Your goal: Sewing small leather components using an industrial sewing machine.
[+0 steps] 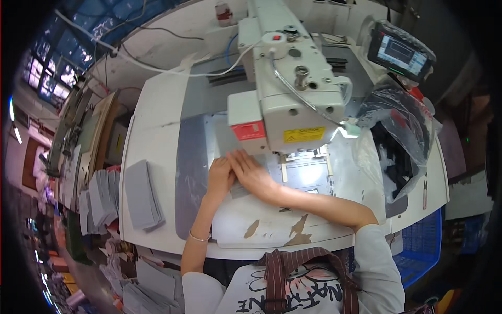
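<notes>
Just left of the white sewing machine head, both of my hands meet low over the machine bed. My left hand has its fingers curled together; whatever is in them is hidden. Stretched out and slanting to the left, the fingers of my right hand touch or overlap the left fingertips. A grey flat piece, seemingly cloth, shows partly between my wrists and is mostly covered by the hands. To the right of them, a metal clamp frame sits under the lit needle area.
A stack of grey cloth pieces lies on the table's left side. More grey pieces hang beyond its edge. At right are a clear plastic bag with dark pieces, a control screen, tweezers and a blue basket below.
</notes>
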The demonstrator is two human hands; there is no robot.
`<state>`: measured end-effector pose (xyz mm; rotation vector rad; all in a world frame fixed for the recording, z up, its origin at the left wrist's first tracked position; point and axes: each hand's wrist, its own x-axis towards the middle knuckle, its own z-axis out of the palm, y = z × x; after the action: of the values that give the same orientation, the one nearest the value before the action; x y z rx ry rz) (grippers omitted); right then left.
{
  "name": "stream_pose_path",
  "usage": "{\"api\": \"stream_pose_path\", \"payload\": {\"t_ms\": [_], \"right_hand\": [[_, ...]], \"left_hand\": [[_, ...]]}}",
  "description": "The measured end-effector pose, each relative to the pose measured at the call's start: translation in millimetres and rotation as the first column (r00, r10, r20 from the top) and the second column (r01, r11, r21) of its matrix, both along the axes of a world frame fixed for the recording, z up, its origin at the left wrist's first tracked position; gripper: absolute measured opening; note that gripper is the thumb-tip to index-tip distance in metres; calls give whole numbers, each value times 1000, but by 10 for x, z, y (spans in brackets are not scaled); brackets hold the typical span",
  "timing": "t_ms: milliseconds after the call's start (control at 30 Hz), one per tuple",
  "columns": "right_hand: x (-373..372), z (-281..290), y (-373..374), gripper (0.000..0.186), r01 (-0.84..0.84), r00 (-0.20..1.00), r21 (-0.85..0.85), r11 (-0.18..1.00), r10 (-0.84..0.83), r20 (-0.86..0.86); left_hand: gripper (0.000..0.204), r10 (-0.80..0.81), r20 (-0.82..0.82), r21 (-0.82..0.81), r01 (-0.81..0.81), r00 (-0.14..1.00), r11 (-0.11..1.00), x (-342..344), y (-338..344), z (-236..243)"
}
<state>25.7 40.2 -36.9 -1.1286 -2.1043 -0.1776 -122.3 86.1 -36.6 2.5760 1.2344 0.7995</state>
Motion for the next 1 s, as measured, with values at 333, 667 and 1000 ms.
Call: {"api": "stream_pose_path", "payload": {"t_ms": [333, 667, 1000], "right_hand": [[490, -154, -570, 41, 14, 992, -181, 983, 9, 128], [813, -55, -741, 42, -215, 970, -206, 955, 234, 73], [1213, -108, -812, 48, 229, 967, -237, 944, -192, 167]], "left_hand": [[61, 72, 39, 36, -73, 997, 997, -40, -82, 56], [65, 81, 94, -178, -63, 992, 982, 56, -64, 226], [54, 87, -8, -200, -87, 996, 976, 1, -41, 289]]}}
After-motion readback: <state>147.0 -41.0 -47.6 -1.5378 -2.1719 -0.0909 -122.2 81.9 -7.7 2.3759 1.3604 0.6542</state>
